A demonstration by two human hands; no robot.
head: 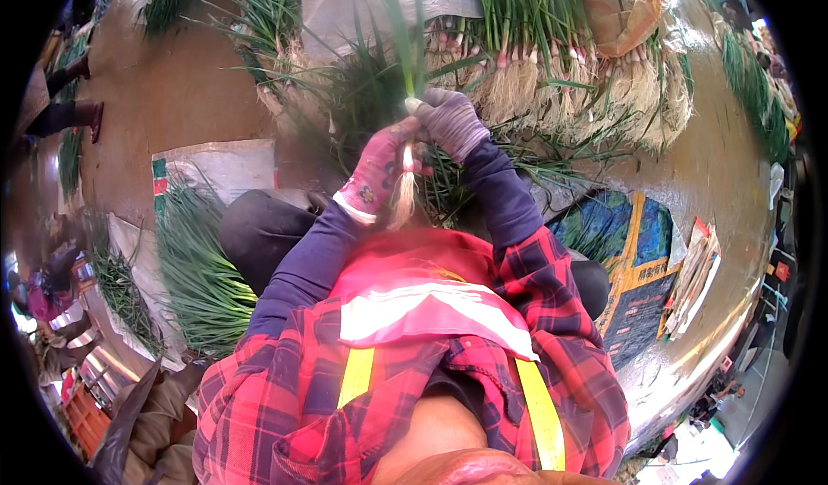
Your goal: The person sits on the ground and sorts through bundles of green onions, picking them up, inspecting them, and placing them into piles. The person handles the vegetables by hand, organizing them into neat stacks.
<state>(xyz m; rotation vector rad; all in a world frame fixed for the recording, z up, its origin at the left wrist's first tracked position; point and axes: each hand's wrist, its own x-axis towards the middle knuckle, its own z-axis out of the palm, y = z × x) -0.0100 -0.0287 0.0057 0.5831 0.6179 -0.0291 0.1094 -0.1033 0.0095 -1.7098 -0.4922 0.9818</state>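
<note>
Between my hands is a green garlic plant (407, 160), held upright with its leaves pointing away from me and its pale roots hanging towards my lap. My left hand (378, 168), in a pink flowered glove, closes around the lower stem just above the reddish-white bulb. Higher up, my right hand (453, 121) in a striped grey-purple glove pinches the stem at the base of the leaves. Its bare or pale thumb tip shows on the stalk. Loose trimmed leaves (453, 184) lie on the floor below and beyond my hands, partly hidden by them.
Ahead lies a long row of green garlic (517, 51) with bulbs and roots towards me, partly under sacking (388, 6). A leafy heap (200, 265) rests at my left on a white sack (220, 168). Right are a blue printed bag (637, 271) and flattened cardboard (692, 278). People stand left.
</note>
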